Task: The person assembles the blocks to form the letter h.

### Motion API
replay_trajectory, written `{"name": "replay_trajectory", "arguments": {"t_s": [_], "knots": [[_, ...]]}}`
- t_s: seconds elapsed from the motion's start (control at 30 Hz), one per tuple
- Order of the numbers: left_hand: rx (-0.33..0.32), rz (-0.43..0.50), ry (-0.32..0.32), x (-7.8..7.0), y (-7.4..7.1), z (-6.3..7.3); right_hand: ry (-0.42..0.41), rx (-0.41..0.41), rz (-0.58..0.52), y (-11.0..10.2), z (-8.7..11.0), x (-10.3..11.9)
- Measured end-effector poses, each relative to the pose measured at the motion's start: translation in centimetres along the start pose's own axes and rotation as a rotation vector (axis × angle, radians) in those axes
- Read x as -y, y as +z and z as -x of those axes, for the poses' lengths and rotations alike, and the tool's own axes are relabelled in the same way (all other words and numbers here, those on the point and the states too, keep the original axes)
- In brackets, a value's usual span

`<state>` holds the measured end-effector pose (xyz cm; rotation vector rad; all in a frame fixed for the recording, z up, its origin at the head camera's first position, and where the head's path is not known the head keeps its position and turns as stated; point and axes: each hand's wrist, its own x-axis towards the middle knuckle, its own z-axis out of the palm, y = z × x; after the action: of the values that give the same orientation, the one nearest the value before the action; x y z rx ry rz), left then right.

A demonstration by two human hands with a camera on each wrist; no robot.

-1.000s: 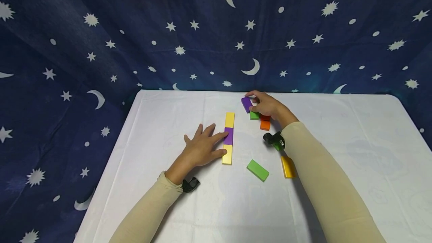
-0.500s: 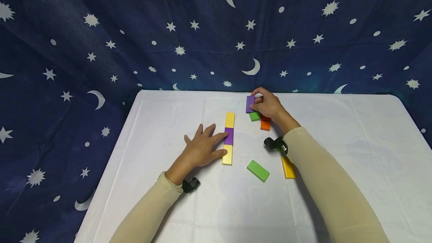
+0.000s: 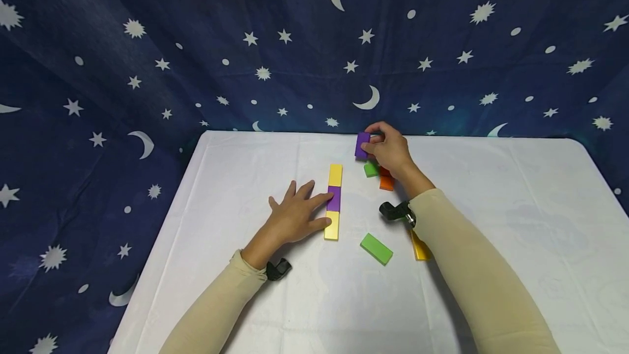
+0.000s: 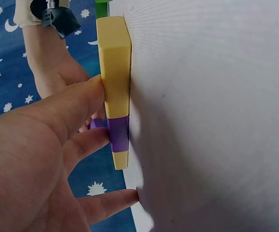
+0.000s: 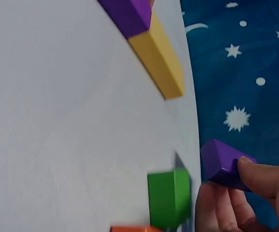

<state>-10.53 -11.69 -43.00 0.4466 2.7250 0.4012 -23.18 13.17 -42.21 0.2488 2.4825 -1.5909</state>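
Observation:
A column of three blocks lies end to end on the table: a far yellow block [image 3: 335, 175], a purple block [image 3: 335, 202] and a near yellow block [image 3: 332, 230]. My left hand [image 3: 292, 217] lies beside it with fingers spread, thumb touching the near yellow block and a finger on the purple one. In my right hand [image 3: 391, 153], thumb and fingers pinch a second purple block [image 3: 361, 145], which the right wrist view shows tilted and apart from the table. Below that hand sit a green block [image 3: 371, 169] and an orange block [image 3: 386, 182].
A loose green block [image 3: 376, 249] lies at an angle on the white table [image 3: 304, 299]. Right of it, a deep-yellow block [image 3: 420, 248] is partly covered by the right sleeve. A dark blue starry curtain [image 3: 295, 92] hangs behind the table's far edge.
My right hand has turned the purple block more upright and shifted it slightly toward the far edge, away from the green block. The left hand has stayed in place.

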Motion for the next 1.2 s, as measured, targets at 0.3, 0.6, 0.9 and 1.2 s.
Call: {"name": "replay_trajectory", "arguments": {"t_s": [0.3, 0.6, 0.9, 1.2], "knots": [[-0.003, 0.001, -0.001, -0.1, -0.2, 0.0, 0.092, 0.036, -0.317, 1.9, 0.1, 0.5], [-0.004, -0.005, 0.0, -0.1, -0.3, 0.0, 0.101, 0.009, -0.372, 3.3, -0.1, 0.1], [-0.007, 0.003, 0.004, -0.1, -0.2, 0.0, 0.111, -0.013, -0.357, 3.5, -0.2, 0.0], [-0.009, 0.001, 0.002, -0.1, -0.2, 0.1, 0.115, -0.034, -0.273, 4.0, -0.4, -0.1]]}}
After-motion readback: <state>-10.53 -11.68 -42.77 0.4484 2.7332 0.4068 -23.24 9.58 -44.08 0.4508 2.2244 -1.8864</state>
